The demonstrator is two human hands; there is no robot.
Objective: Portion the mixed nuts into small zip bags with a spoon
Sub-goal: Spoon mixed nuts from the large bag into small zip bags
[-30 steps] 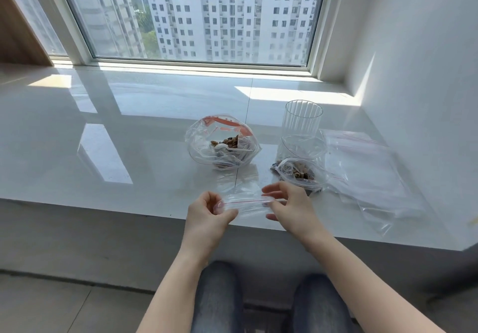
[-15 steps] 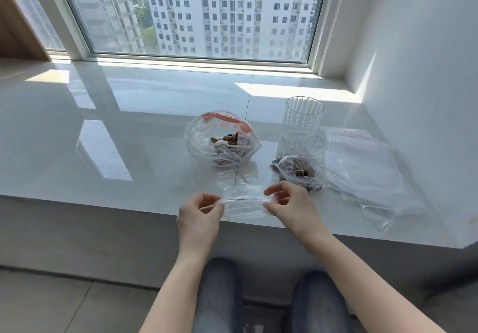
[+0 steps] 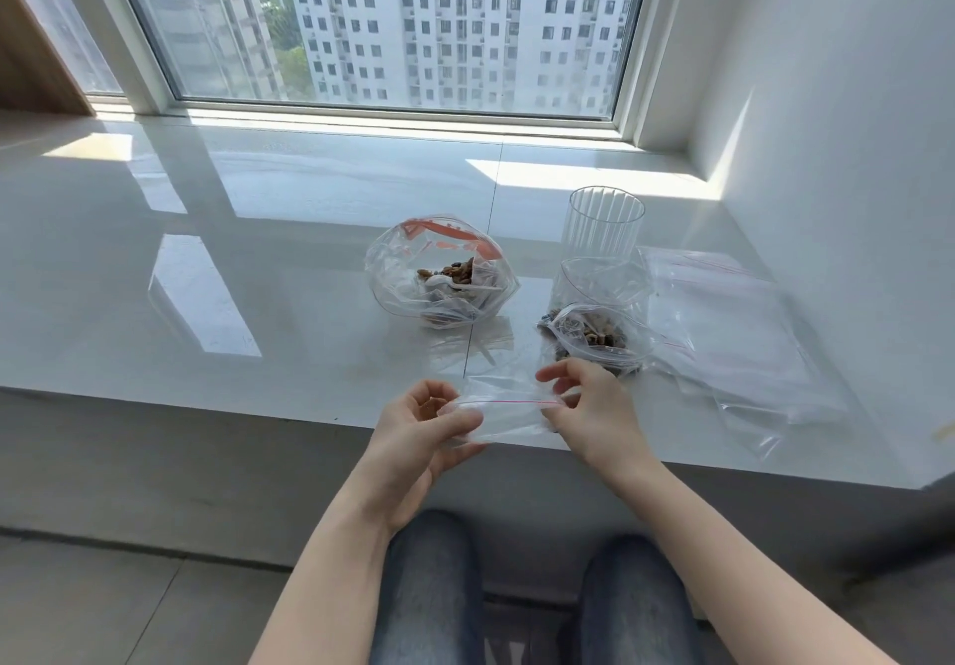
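Note:
A small clear zip bag (image 3: 509, 408) with a thin red zip line is stretched between my hands above the front edge of the white sill (image 3: 258, 302). My left hand (image 3: 418, 426) pinches its left end, and my right hand (image 3: 594, 408) pinches its right end. The bag looks empty. Farther back sits a large open bag of mixed nuts (image 3: 439, 277) with a white spoon (image 3: 449, 283) lying inside. A small zip bag holding nuts (image 3: 594, 336) lies just beyond my right hand.
A ribbed clear cup (image 3: 602, 225) stands behind the filled small bag. A pile of empty zip bags (image 3: 734, 333) lies at the right by the wall (image 3: 852, 147). The window (image 3: 382, 23) runs along the back. My knees are below the sill's edge.
The hands have drawn slightly apart and the small bag has shifted between them; my left hand now pinches it lower, with the bag's mouth seeming more spread.

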